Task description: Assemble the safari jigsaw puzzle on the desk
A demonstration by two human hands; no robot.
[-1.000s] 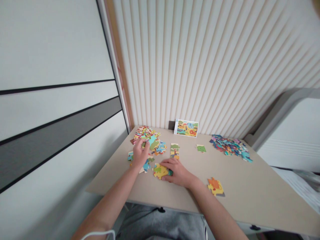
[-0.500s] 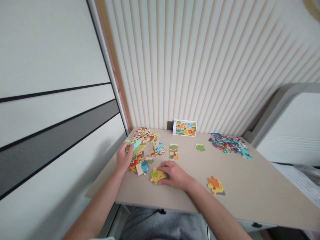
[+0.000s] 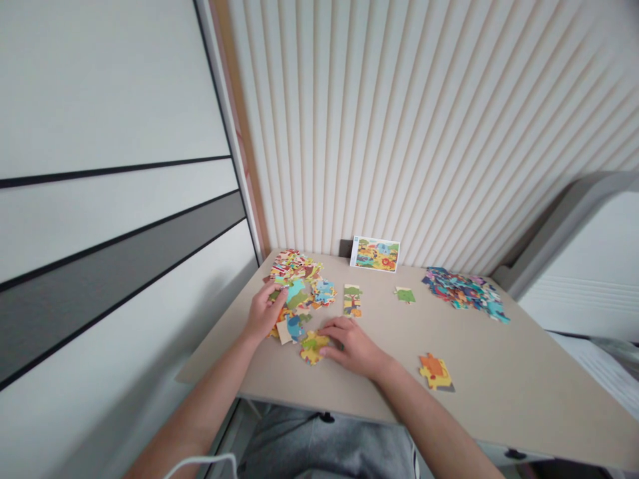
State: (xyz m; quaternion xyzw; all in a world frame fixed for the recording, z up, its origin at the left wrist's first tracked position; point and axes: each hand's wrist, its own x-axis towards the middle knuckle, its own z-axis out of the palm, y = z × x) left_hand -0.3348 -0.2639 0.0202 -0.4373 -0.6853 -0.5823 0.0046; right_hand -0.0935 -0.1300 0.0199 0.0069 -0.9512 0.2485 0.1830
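Note:
My left hand is at the left side of the table, its thumb and fingers pinched on a turquoise-and-green puzzle piece. Under and around it lie loose puzzle pieces, among them a blue one nearer the front. Close to the table's front edge, my right hand has its thumb and fingers bent around the right side of yellow puzzle pieces with a green patch. Its fingertips touch them; the exact grip is partly hidden.
A picture card leans at the back wall. Joined tree pieces, light-blue pieces, a green piece and orange-yellow pieces lie apart. Red-and-white pieces are back left, a dark multicoloured pile back right.
My left hand has moved a little to the right over the pile with the turquoise-and-green puzzle piece. My right hand stays by the yellow pieces. The whole view has shifted slightly.

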